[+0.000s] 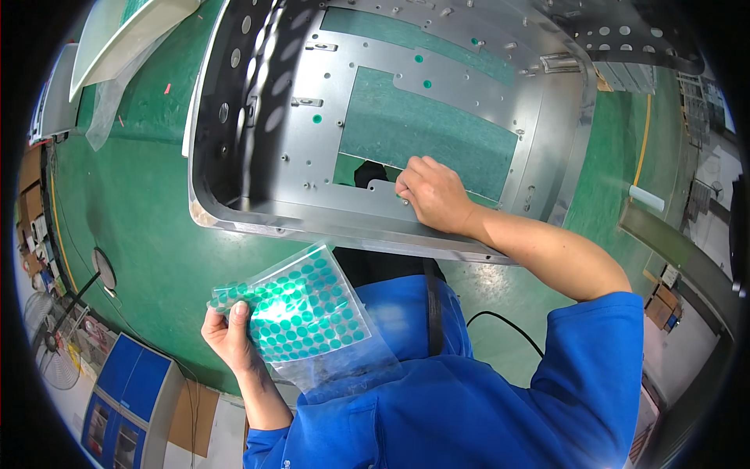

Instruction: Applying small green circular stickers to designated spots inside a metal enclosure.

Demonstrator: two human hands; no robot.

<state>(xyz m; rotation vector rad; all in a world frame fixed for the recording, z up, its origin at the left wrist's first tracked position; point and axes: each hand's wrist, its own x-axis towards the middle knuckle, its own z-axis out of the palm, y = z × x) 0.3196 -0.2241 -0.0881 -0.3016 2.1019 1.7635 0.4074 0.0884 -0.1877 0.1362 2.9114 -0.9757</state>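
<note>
Fingers [408, 187] of the right hand [433, 194] are pressed together, tips down on the floor of the sheet-metal housing [437, 94] beside its rectangular cutout, seemingly pressing a green dot sticker over a hole (the dot itself is hidden). Left hand [226, 336] pinches the sticker sheet [301, 305] by its edge, thumb on top, held above the green tabletop [148, 203] near the housing's front rim. Judged next: peeling another dot and finding an uncovered hole.

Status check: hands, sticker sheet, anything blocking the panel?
Left hand grips green dot sheet. Right hand fingers pressed on metal panel. Nothing in the way.
</note>
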